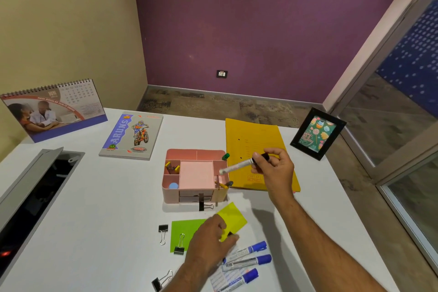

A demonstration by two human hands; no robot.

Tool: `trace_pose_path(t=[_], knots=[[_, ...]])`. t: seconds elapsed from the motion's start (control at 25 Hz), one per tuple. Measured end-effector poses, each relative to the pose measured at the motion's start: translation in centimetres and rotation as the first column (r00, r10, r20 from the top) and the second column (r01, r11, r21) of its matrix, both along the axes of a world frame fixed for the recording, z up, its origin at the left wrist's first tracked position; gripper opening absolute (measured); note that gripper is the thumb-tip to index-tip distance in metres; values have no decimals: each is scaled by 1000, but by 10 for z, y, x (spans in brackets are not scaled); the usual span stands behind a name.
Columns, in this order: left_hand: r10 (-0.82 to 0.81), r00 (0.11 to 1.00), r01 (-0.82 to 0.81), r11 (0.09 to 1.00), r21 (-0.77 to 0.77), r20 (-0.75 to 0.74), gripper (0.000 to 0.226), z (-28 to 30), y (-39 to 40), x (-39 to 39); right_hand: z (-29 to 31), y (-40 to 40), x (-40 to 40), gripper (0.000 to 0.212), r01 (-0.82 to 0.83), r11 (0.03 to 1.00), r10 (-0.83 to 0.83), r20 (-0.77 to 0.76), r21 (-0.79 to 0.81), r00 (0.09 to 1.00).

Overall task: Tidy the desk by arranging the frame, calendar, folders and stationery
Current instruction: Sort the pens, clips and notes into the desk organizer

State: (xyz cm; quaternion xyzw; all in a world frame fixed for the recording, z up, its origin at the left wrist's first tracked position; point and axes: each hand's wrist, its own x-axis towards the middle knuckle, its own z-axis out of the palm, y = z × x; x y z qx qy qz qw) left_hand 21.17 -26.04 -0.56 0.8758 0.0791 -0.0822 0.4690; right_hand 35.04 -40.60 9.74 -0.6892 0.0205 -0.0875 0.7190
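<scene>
Stationery step: right hand (276,169) pinches a black-capped marker (244,164) over the pink organiser (194,175) mid-worktop. Left hand (211,243) presses, fingers curled, on yellow sticky notes (234,217); grip unclear. Next, prob.: drop marker upright into the organiser's right compartment.

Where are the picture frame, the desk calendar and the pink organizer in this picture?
picture frame (317,134): head view, on the green card behind its glass.
desk calendar (53,111): head view, on the printed front page.
pink organizer (196,174): head view, on the flat pink lid in its middle.
</scene>
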Motion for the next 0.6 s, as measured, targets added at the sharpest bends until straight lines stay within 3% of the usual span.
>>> trace_pose_path(t=[0.12, 0.24, 0.44, 0.6], knots=[[-210, 972, 224, 964, 140, -106, 36, -7, 1, -10, 6, 23, 13, 24, 93, 993, -89, 52, -76, 995], [-315, 932, 353, 899, 259, -177, 40, -12, -1, -11, 1, 46, 22, 21, 109, 962, -81, 118, -250, 990], [-373, 901, 428, 843, 324, -220, 46, -22, -4, -11, -14, 66, 31, 25, 38, 768, 28, 93, -639, 995], [-341, 908, 405, 866, 295, -244, 46, -26, -5, -9, -22, 68, 36, 28, -72, 642, 79, -28, -763, 996]])
